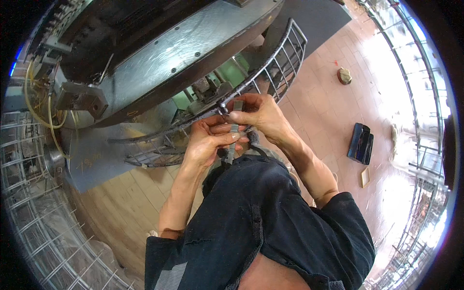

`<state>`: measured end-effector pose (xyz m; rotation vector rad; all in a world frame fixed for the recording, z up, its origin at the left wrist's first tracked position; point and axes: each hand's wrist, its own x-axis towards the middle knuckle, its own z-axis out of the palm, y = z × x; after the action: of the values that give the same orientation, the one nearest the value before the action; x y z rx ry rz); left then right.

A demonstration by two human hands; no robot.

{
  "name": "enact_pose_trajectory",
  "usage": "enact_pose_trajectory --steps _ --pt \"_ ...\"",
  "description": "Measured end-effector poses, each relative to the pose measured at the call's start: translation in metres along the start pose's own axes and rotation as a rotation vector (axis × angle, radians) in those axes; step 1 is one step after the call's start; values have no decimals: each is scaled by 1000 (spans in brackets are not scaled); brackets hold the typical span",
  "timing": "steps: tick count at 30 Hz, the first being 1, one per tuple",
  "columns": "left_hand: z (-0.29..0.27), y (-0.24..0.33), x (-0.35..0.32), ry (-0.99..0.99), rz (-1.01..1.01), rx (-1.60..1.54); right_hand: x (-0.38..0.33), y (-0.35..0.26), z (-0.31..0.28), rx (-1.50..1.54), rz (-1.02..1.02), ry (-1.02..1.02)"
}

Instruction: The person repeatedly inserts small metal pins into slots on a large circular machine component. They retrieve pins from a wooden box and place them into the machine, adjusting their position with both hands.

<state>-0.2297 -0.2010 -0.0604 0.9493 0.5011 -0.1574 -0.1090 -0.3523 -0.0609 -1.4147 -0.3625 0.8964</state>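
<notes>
Handwriting (90, 161) marks the grey panel (99, 176); the left hand (205, 143) holds a strip (234, 128).

My left grip (204, 145) partly hides the grey strip (231, 153); the dark piece (223, 110) near my right grip (261, 116) is too small to identify; my shirt (217, 220) runs off below.

White glare burned across the tiled floor (328, 113) to your right, sheen streaked the metal plate (193, 46) before you, and wire mesh (35, 231) bowed along the black rim!

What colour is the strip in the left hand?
Grey strip, best seen in the head view.
</notes>
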Motion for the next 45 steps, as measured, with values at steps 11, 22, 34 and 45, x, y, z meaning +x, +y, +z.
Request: enact_pose_trajectory --steps 11,22,34,45 --pt "41 -6 21 -71 -73 82 -24 5 -33 104 13 161" --pt "38 15 27 103 199 50 -14 -19 -23 51 -6 57" --pt "-18 140 3 370 1033 172 91 -85 70 -486 -622 -128" --pt "-95 163 7 486 972 11 226 -113 65 -1099 -985 401"
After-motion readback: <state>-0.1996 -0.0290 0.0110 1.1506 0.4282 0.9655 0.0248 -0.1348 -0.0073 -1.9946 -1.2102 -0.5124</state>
